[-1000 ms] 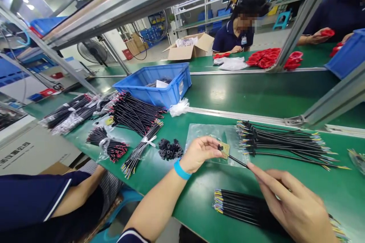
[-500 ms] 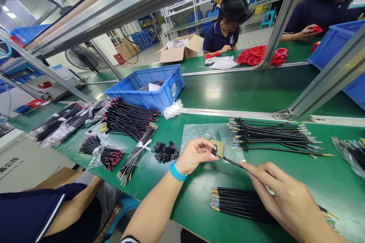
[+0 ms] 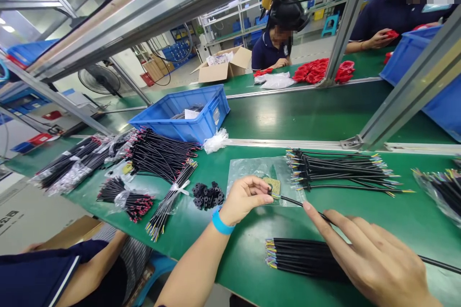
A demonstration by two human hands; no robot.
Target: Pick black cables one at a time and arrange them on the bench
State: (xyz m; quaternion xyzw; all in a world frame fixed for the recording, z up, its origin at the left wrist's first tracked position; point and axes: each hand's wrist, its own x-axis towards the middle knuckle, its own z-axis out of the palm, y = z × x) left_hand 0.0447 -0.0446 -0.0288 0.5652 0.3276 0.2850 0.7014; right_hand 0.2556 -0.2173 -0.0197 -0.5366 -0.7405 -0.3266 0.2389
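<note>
My left hand, with a blue band on the wrist, pinches a small black plastic part between thumb and fingers. Bare coloured wires of a black cable meet that part; how far they go in is hidden by my fingers. Further along, my right hand grips the same cable, whose far end runs out to the right. Below lies a neat row of black cables with coloured wire ends. Beyond my left hand a yellowish speckled square rests on a clear plastic bag.
Loose black plastic parts are piled left of my hand. Cables with black parts fitted lie behind, near a metal upright. Bundled cables and a blue bin stand left. A co-worker's arm is at lower left.
My right hand has shifted slightly right and down along the cable, its fingers now flatter over it. My left hand keeps its pinch. The whole view has moved a little.
</note>
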